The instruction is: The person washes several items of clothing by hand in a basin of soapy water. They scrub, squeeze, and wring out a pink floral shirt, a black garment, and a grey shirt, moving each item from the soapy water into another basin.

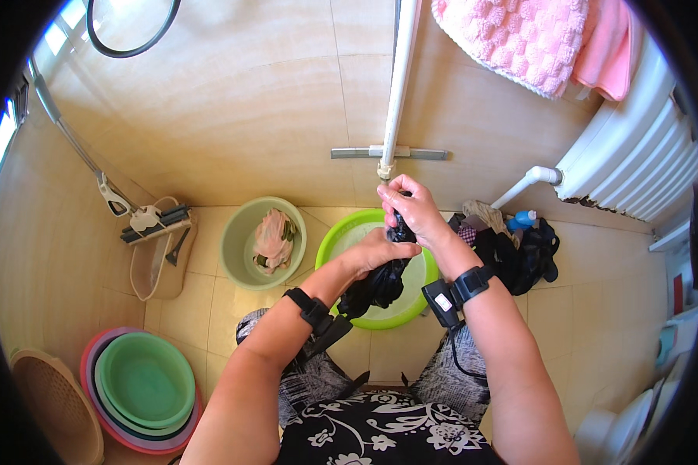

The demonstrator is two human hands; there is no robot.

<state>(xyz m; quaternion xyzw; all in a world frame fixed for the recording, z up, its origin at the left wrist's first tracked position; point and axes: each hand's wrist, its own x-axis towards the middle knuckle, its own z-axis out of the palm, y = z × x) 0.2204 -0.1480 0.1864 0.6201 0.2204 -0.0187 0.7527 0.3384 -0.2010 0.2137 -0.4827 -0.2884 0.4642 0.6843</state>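
A wet black cloth (378, 288) is bunched and twisted between my two hands, above a bright green basin (384, 324) that holds cloudy water. My left hand (384, 253) grips the cloth's middle, its thumb pointing right. Higher up, my right hand (413, 212) is closed around the upper end, just below the fitting at the foot of a white pipe (396, 87). The cloth's lower part hangs over the basin's left side. Left of this basin, a pale green basin (227, 250) holds a pink cloth (273, 238) with dark green parts.
Dark clothes (515, 256) lie heaped on the floor at right, by a blue bottle (522, 220). A mop bucket (163, 273) and stacked basins (148, 378) stand at left. A squeegee (430, 154) is at the wall, a white radiator (622, 157) at upper right, pink towels (517, 40) above.
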